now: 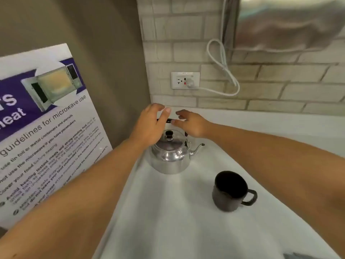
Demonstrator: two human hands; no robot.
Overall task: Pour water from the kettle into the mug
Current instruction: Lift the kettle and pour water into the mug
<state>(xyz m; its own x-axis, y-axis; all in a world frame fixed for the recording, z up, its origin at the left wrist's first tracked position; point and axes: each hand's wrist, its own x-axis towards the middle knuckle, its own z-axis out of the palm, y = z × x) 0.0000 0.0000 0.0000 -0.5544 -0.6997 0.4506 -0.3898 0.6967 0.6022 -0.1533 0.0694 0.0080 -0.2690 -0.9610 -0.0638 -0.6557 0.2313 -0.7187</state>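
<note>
A shiny metal kettle (170, 156) stands on the white counter (168, 212) near the back left corner, lid on, spout pointing right. Its black handle arches up over the lid. My left hand (151, 124) hovers over the left part of the handle, fingers apart and curled around it without closing. My right hand (190, 124) is at the right part of the handle, fingers spread and fingertips close to the bar. A dark mug (231, 191) stands upright on the counter in front and to the right of the kettle, handle to the right; it looks empty.
A poster with microwave guidelines (43, 137) leans on the left wall beside the kettle. A wall socket (185, 80) with a white plug and looped cable (222, 71) sits on the tiled back wall. A steel appliance (291, 23) hangs at the upper right.
</note>
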